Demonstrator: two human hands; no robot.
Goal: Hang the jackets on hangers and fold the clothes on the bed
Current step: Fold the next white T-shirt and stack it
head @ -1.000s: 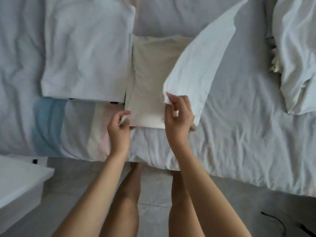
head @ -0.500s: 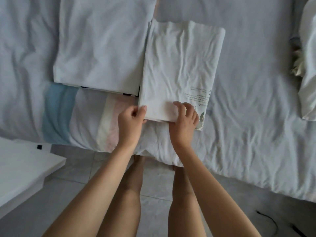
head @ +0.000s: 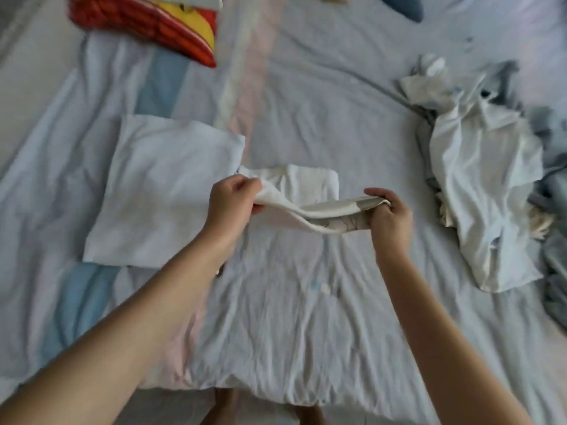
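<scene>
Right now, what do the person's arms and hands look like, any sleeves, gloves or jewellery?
Both forearms are bare as far up as the frame shows, with no sleeves in view. The left hand and right hand wear no gloves. No ring, watch or bracelet is visible, though the picture is somewhat blurred.

Red-yellow striped cushion, perhaps; dark blue item beyond.

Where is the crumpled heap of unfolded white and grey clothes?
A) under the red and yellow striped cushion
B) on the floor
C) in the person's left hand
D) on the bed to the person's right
D: the crumpled heap of white and grey clothes lies on the pale bedsheet, beyond the right hand.
</scene>
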